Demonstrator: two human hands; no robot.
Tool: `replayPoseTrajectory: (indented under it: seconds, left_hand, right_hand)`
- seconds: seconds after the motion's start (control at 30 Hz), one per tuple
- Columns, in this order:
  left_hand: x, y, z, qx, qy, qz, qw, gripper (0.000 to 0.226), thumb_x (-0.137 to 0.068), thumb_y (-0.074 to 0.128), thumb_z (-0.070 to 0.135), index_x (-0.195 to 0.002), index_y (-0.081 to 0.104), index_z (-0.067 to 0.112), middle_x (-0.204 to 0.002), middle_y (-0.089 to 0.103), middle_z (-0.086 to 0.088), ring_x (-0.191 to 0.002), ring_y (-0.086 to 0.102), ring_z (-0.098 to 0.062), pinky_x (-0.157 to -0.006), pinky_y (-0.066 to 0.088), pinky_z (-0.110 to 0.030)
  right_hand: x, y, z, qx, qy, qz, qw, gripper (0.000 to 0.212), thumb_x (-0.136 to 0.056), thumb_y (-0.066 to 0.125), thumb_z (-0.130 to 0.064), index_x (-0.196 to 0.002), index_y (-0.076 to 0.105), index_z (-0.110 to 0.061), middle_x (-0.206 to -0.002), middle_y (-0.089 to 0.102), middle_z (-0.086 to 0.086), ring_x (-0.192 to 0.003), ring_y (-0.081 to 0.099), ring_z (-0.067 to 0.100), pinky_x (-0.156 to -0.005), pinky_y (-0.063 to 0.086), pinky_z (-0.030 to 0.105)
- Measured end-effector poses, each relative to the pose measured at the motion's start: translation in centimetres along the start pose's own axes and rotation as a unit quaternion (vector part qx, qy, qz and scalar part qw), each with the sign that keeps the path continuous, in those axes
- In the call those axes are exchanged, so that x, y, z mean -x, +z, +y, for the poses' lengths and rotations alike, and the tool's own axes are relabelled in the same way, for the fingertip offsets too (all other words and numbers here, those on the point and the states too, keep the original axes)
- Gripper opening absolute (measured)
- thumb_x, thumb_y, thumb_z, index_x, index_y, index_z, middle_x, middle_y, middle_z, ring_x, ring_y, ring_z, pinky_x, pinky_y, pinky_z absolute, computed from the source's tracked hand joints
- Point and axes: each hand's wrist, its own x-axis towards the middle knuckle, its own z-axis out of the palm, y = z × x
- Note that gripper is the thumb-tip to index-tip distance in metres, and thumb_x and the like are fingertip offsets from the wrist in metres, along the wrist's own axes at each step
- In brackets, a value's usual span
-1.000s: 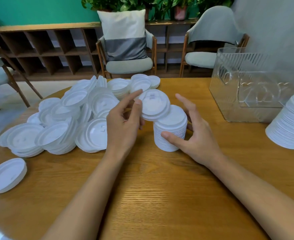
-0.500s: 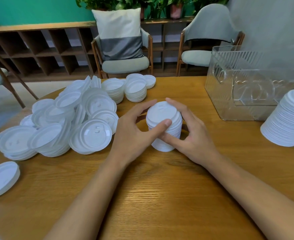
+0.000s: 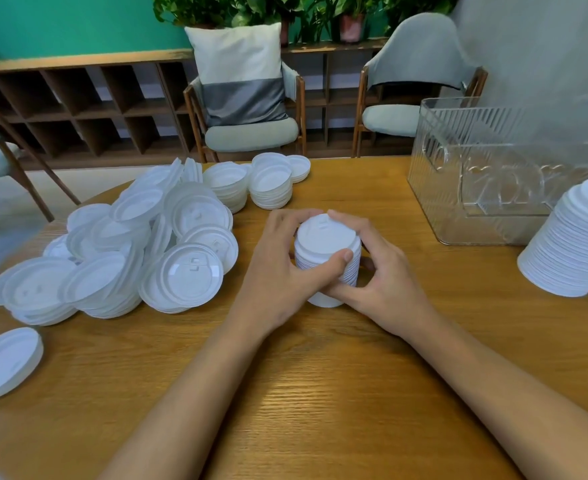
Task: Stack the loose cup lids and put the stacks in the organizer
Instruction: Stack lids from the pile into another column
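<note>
Your left hand (image 3: 278,268) and right hand (image 3: 386,275) are clamped together round the stack (image 3: 325,237) of white lids, one from each side. The left thumb lies across the near edge of the top lid and the left fingers curl over its far rim. The right fingers curve round the right side, with the right thumb low on the front. The stack stands upright on the table (image 3: 320,393), its foot partly hidden by your hands.

Left of the stack lies the pile (image 3: 181,271) of loose lids, heaped and overlapping, several tilted on edge. Far left of the stack, nearer you than the pile and apart from it, a lone lid (image 3: 5,362) lies at the table's edge. Beyond the stack and a little left stand short stacks (image 3: 272,188), close together, just beside the far end of the pile. Right of the stack, well apart from it, a big stack (image 3: 576,244) of lids runs partly out of view. Beyond the stack to the right stands the clear organizer (image 3: 476,140) with ribbed walls, just behind the big stack.

Past the table, beyond the stack, a chair (image 3: 251,136) carries a grey and white cushion (image 3: 240,74); a second chair (image 3: 420,64) stands to its right, a low wooden shelf (image 3: 78,105) runs along the green wall, and plants (image 3: 216,8) stand on top of it
</note>
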Motion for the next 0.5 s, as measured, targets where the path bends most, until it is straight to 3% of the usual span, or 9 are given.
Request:
replayPoseTrajectory:
  seconds: [0.07,0.13,0.2,0.37,0.5]
  left_hand:
    - [0.2,0.0,-0.3,-0.002,0.005,-0.016,1.0,0.058,-0.089,0.073,0.056,-0.139,0.058,0.031,-0.131,0.054,0.014,-0.126,0.053,0.001,-0.096,0.04,-0.008]
    - [0.4,0.0,-0.6,0.018,-0.001,-0.017,1.0,0.064,-0.096,0.051,0.065,-0.148,0.052,0.028,-0.137,0.055,0.015,-0.13,0.051,0.004,-0.1,0.036,-0.005]
    - [-0.1,0.0,-0.9,0.026,-0.008,0.021,0.999,0.065,-0.102,0.037,0.062,-0.155,0.046,0.025,-0.144,0.056,0.013,-0.134,0.048,0.006,-0.102,0.034,-0.004]
    - [-2.9,1.2,-3.2,-0.118,0.002,0.095,0.988,0.047,-0.108,0.053,0.025,-0.154,0.047,0.015,-0.155,0.049,0.004,-0.144,0.042,-0.005,-0.119,0.035,-0.027]
    - [-5.4,2.0,-5.4,-0.232,-0.003,0.105,0.967,0.059,-0.102,0.054,0.008,-0.159,0.037,0.009,-0.167,0.033,-0.004,-0.156,0.026,-0.016,-0.122,0.025,-0.024]
  right_hand:
    - [0.0,0.0,0.0,0.005,0.003,-0.002,1.0,0.085,-0.078,0.09,-0.039,-0.15,0.046,-0.036,-0.14,0.057,-0.018,-0.13,0.055,0.003,-0.1,0.054,0.034]
    - [-0.1,-0.2,0.0,0.014,0.005,0.004,1.0,0.084,-0.077,0.088,-0.046,-0.149,0.046,-0.037,-0.142,0.056,-0.021,-0.131,0.053,0.001,-0.102,0.053,0.034]
    - [-0.4,-0.8,0.3,0.029,0.008,0.024,0.999,0.083,-0.076,0.088,-0.047,-0.147,0.047,-0.037,-0.142,0.053,-0.026,-0.131,0.051,-0.004,-0.105,0.051,0.032]
    - [-0.7,-2.7,1.4,0.047,0.032,0.06,0.997,0.08,-0.076,0.088,-0.046,-0.145,0.048,-0.039,-0.138,0.05,-0.032,-0.128,0.046,-0.014,-0.103,0.048,0.027]
    - [-0.9,-3.1,1.8,0.049,0.039,0.067,0.996,0.079,-0.076,0.088,-0.046,-0.143,0.046,-0.042,-0.135,0.048,-0.036,-0.125,0.044,-0.016,-0.1,0.044,0.018]
